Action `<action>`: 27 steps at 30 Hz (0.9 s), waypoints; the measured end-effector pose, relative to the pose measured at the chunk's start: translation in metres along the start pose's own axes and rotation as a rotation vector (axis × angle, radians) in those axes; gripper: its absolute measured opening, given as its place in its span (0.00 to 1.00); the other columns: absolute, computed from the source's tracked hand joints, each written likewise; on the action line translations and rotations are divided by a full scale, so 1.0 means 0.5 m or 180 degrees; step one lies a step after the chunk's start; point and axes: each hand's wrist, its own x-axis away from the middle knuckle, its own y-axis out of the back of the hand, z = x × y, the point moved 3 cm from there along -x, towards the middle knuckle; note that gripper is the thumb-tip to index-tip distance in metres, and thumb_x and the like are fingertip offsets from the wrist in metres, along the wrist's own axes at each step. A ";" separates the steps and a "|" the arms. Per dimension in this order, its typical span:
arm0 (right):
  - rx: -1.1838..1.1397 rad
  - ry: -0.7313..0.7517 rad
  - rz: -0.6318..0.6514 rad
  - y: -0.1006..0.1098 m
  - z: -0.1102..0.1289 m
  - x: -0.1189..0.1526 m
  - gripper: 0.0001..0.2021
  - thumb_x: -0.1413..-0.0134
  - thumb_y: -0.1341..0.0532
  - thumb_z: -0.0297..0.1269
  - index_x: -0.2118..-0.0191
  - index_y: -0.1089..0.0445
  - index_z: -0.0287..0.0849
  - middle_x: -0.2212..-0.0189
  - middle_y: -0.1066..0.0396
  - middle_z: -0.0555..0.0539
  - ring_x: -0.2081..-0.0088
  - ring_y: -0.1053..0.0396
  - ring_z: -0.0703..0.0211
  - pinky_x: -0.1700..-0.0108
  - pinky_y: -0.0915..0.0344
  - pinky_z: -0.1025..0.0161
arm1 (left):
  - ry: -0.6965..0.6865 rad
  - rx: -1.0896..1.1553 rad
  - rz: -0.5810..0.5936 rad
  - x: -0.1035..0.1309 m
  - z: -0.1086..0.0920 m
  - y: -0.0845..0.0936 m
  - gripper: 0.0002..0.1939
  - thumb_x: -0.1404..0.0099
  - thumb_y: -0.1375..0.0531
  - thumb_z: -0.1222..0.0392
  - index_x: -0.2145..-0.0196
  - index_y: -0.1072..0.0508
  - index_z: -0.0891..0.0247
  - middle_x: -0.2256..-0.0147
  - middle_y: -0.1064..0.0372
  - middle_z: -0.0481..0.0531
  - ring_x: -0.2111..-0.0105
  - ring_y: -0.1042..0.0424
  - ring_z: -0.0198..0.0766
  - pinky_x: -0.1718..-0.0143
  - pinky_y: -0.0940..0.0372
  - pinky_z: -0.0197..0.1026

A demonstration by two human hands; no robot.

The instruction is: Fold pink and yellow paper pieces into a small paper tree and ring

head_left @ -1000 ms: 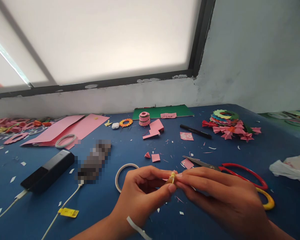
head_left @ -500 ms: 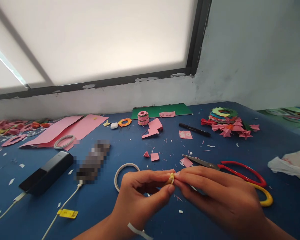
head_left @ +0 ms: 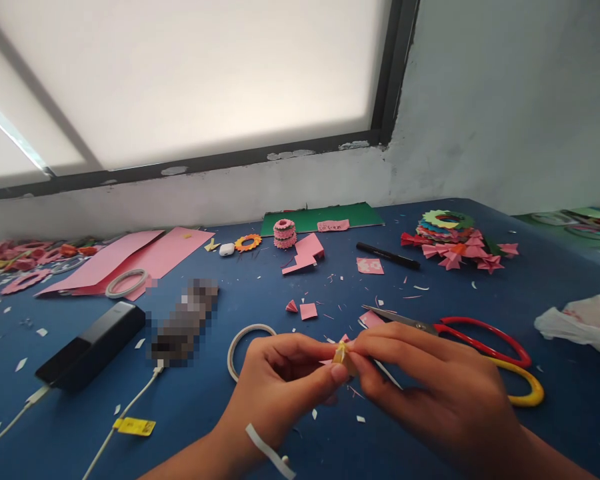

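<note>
A person's two hands meet over a blue surface (head_left: 190, 413) strewn with paper scraps, a small yellow folded piece (head_left: 342, 355) pinched between them. The left hand (head_left: 280, 383) grips the piece between thumb and forefinger; the right hand (head_left: 435, 383) closes its thumb and fingertips on the opposite side, near the top. A white strip (head_left: 270, 452) clings near the left wrist.

Just beyond the left hand lies a roll of tape (head_left: 234, 353), its near edge hidden by the knuckles. Behind the right hand, scissors (head_left: 437, 329) with one red and one yellow handle lie partly covered, blades pointing left.

Ahead of the fingertips sit a pink square (head_left: 309, 311) and, just beside it, a small pleated pink piece (head_left: 291, 306). Farther off, a black pen (head_left: 387, 256) lies near a patterned pink slip (head_left: 369, 266), while a stack of pink scalloped rings (head_left: 285, 235) stands before a green board (head_left: 325, 218).

Well to the left of the left hand, a dark box-shaped device (head_left: 93, 347) is plugged into a white cable. Beyond the right hand, toward the far right, folded pink paper shapes (head_left: 455, 252) crowd a stack of colored rings (head_left: 447, 222); a white plastic bag (head_left: 580, 323) rests nearer.
</note>
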 end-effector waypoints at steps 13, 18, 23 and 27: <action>-0.0388 -0.0054 0.0103 0.007 -0.005 -0.007 0.10 0.50 0.39 0.21 0.65 0.29 0.43 0.72 0.24 0.52 0.72 0.26 0.65 0.65 0.26 0.69 | 0.0025 0.0013 0.0023 0.004 0.000 -0.002 0.06 0.50 0.30 0.60 0.72 0.19 0.63 0.75 0.23 0.51 0.77 0.27 0.30 0.76 0.31 0.27; 0.0048 0.0288 0.0260 0.008 -0.008 0.011 0.08 0.47 0.38 0.24 0.62 0.29 0.42 0.66 0.23 0.48 0.67 0.24 0.64 0.62 0.26 0.70 | -0.0001 -0.0061 -0.0086 0.005 0.002 -0.001 0.08 0.51 0.29 0.59 0.71 0.18 0.63 0.74 0.22 0.53 0.75 0.26 0.33 0.75 0.31 0.29; 0.0558 0.0578 0.0493 0.005 -0.010 0.028 0.10 0.44 0.40 0.25 0.58 0.29 0.42 0.63 0.23 0.47 0.64 0.24 0.61 0.61 0.27 0.69 | -0.0089 0.0031 -0.0095 0.006 0.000 0.000 0.08 0.51 0.30 0.60 0.70 0.18 0.62 0.75 0.22 0.51 0.78 0.27 0.30 0.76 0.32 0.28; 0.0483 0.0498 0.0524 0.001 -0.013 0.027 0.10 0.44 0.41 0.25 0.58 0.31 0.46 0.63 0.23 0.49 0.65 0.24 0.61 0.61 0.27 0.68 | -0.0116 0.0031 -0.0065 0.007 0.001 -0.001 0.08 0.50 0.30 0.61 0.70 0.18 0.62 0.74 0.22 0.51 0.78 0.28 0.29 0.76 0.32 0.27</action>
